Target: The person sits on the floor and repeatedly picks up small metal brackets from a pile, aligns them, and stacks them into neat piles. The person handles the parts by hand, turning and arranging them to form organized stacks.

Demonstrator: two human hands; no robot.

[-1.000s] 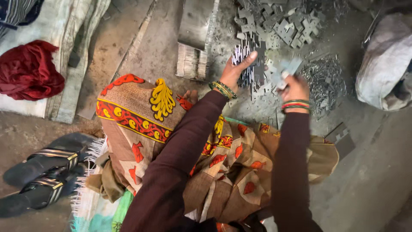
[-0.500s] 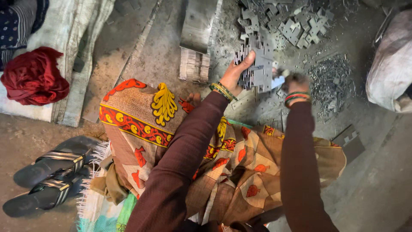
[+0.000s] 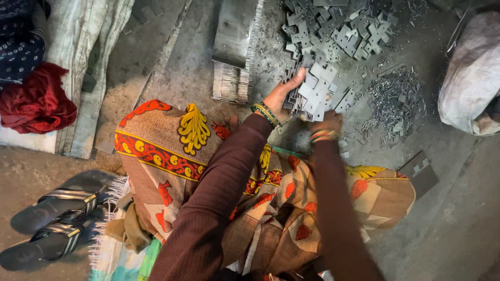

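Observation:
My left hand (image 3: 284,92) grips a thick bundle of flat grey metal plates (image 3: 315,88), thumb over the top and fingers under it. My right hand (image 3: 327,122) is below the bundle, pressed against its lower edge, with its fingers mostly hidden behind the plates. Both wrists wear bangles and both arms are in dark maroon sleeves. The bundle is held above a dusty concrete floor (image 3: 448,208), just in front of my lap, which is covered by patterned orange and brown cloth (image 3: 172,151).
A heap of loose notched metal pieces (image 3: 338,28) lies beyond the hands. A stack of thin metal sheets (image 3: 232,57) sits to the left, small metal scraps (image 3: 396,101) to the right, a white sack (image 3: 471,78) far right. Dark sandals (image 3: 52,218) and red cloth (image 3: 36,101) lie left.
The right hand, holding one plate apart a second ago, has come in against the bundle. The left hand keeps its grip, and the view has shifted closer to the pile.

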